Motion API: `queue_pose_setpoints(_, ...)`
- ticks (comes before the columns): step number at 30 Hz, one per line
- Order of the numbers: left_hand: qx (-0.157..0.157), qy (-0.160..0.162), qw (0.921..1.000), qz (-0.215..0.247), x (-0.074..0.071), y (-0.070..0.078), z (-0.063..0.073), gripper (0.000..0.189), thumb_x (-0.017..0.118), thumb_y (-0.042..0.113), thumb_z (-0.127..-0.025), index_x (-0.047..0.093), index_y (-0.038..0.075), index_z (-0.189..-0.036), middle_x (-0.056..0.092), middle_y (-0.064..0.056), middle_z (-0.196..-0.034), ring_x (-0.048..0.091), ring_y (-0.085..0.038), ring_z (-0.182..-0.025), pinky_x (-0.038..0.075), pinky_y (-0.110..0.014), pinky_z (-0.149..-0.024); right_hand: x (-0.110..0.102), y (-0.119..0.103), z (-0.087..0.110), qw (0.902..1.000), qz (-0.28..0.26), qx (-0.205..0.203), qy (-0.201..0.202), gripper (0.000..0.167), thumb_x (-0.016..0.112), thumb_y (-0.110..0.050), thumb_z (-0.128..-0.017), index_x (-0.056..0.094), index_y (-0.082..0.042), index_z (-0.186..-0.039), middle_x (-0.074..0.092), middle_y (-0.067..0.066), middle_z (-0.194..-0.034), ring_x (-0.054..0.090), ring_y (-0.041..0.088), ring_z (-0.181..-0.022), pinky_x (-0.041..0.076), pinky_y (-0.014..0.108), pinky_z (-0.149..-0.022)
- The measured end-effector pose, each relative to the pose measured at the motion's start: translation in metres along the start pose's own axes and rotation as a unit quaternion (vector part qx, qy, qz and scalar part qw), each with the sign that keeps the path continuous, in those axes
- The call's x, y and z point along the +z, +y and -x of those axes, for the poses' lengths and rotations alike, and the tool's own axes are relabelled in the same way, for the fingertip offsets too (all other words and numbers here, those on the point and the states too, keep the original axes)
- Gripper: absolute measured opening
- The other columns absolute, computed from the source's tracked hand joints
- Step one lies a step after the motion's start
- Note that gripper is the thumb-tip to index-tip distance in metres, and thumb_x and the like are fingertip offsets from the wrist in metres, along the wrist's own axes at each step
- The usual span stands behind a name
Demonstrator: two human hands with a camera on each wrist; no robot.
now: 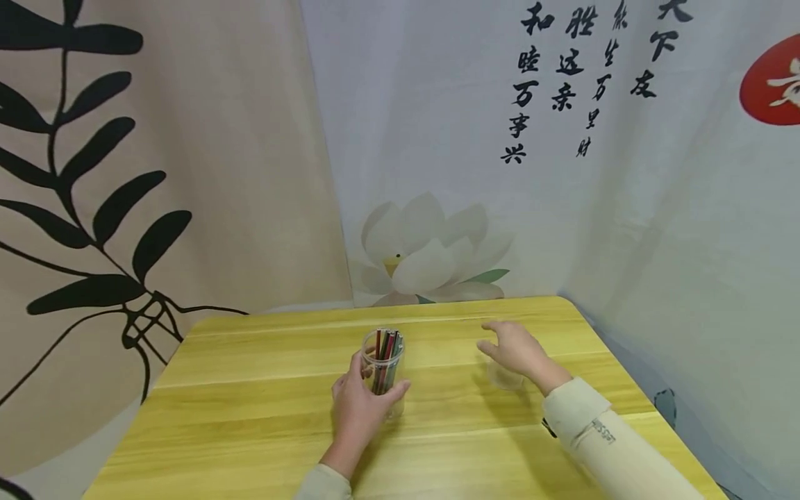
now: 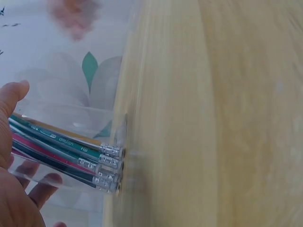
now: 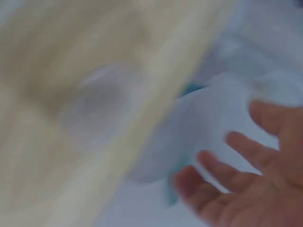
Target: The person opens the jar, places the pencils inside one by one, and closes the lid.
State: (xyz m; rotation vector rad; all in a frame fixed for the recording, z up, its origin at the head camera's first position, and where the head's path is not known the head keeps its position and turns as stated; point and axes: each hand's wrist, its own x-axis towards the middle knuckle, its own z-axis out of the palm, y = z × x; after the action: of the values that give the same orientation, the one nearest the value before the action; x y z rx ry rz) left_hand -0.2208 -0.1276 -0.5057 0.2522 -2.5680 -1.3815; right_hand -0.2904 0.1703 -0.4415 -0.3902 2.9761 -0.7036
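Observation:
A clear cylindrical container [image 1: 396, 408] stands on the wooden table [image 1: 262, 389], holding several pencils [image 1: 387, 347]. My left hand [image 1: 361, 413] grips its side, thumb on the right and fingers round the left. In the left wrist view the pencils [image 2: 66, 146] show green, pink, dark and yellow-brown barrels, their eraser ends toward the container's base. To the right, my right hand [image 1: 515, 351] hovers with fingers spread, holding nothing. Below it on the tabletop lies a clear round lid-like piece [image 1: 505, 376], partly hidden by the hand; the same piece [image 3: 102, 106] is blurred in the right wrist view.
Behind the table's far edge hangs a pale cloth [image 1: 437, 139] printed with a lotus and dark characters. A beige cloth with dark leaves [image 1: 100, 160] covers the left side. The table's right edge [image 1: 631, 375] runs beyond the right forearm.

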Motion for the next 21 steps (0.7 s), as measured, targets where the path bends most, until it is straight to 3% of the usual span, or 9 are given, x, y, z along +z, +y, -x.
queue_pose_setpoints(4,-0.001,0.0,1.0,-0.009,0.0,-0.001,0.0,0.096,0.092,0.062,-0.074,0.05,0.024,-0.151,0.07,-0.014,-0.136,0.049,-0.047,-0.14,0.052,-0.07,-0.104,0.02,0.039,0.011,0.9956,0.024,0.032,-0.084,0.068,0.075,-0.036,-0.101,0.052,0.0,-0.154,0.061,0.028,-0.149,0.055,0.052,-0.139,0.049,0.067,-0.112)
queue_pose_setpoints(8,0.003,0.002,0.9999,-0.01,0.0,-0.001,0.0,0.097,0.092,0.063,-0.074,0.05,0.023,-0.151,0.071,-0.015,-0.136,0.05,-0.048,-0.139,0.053,-0.069,-0.103,0.037,0.045,0.015,0.9966,0.046,0.001,-0.068,0.065,0.083,-0.032,-0.095,0.06,-0.002,-0.148,0.068,0.026,-0.141,0.06,0.051,-0.134,0.05,0.066,-0.111)
queue_pose_setpoints(10,0.004,0.003,0.9999,-0.011,0.0,-0.002,0.0,0.096,0.092,0.063,-0.074,0.05,0.023,-0.15,0.071,-0.015,-0.134,0.05,-0.047,-0.138,0.053,-0.069,-0.103,0.04,0.037,0.012,0.9981,0.024,-0.003,-0.056,0.061,0.081,-0.03,-0.096,0.061,-0.005,-0.147,0.067,0.025,-0.141,0.061,0.05,-0.132,0.052,0.065,-0.11)
queue_pose_setpoints(13,0.007,0.002,0.9999,-0.013,0.001,-0.002,0.002,0.094,0.092,0.063,-0.074,0.051,0.023,-0.149,0.072,-0.015,-0.133,0.052,-0.047,-0.137,0.053,-0.068,-0.102,0.03,0.006,0.004,0.9945,-0.093,-0.005,-0.049,0.059,0.074,-0.037,-0.102,0.057,-0.014,-0.154,0.062,0.022,-0.15,0.06,0.046,-0.136,0.054,0.062,-0.109)
queue_pose_setpoints(15,0.01,0.001,0.9998,-0.015,0.0,-0.002,0.002,0.095,0.092,0.064,-0.074,0.051,0.023,-0.149,0.072,-0.015,-0.133,0.051,-0.047,-0.137,0.052,-0.069,-0.103,0.018,-0.028,-0.002,0.9827,-0.181,-0.021,-0.034,0.059,0.069,-0.045,-0.104,0.053,-0.026,-0.158,0.062,0.016,-0.15,0.062,0.04,-0.135,0.056,0.059,-0.105)
queue_pose_setpoints(17,0.016,0.002,0.9998,-0.015,0.0,-0.002,0.001,0.093,0.091,0.064,-0.074,0.051,0.023,-0.148,0.072,-0.016,-0.134,0.051,-0.048,-0.137,0.052,-0.069,-0.103,0.005,-0.067,-0.006,0.9697,-0.232,-0.076,-0.015,0.059,0.067,-0.049,-0.104,0.052,-0.033,-0.158,0.063,0.009,-0.149,0.063,0.033,-0.132,0.057,0.054,-0.104)
queue_pose_setpoints(19,0.025,0.002,0.9996,-0.012,0.0,-0.003,0.0,0.092,0.091,0.062,-0.076,0.051,0.024,-0.148,0.072,-0.016,-0.134,0.051,-0.047,-0.137,0.05,-0.069,-0.104,-0.002,-0.104,-0.01,0.9643,-0.213,-0.157,-0.002,0.058,0.066,-0.049,-0.105,0.052,-0.033,-0.158,0.064,0.005,-0.149,0.062,0.03,-0.132,0.057,0.053,-0.105)
queue_pose_setpoints(21,0.036,-0.001,0.9993,-0.011,0.0,-0.003,0.0,0.09,0.092,0.06,-0.077,0.05,0.025,-0.148,0.073,-0.014,-0.131,0.053,-0.045,-0.133,0.049,-0.069,-0.104,-0.002,-0.13,-0.01,0.9618,-0.148,-0.23,0.001,0.056,0.065,-0.046,-0.106,0.055,-0.026,-0.157,0.063,0.007,-0.152,0.061,0.032,-0.136,0.055,0.054,-0.108)
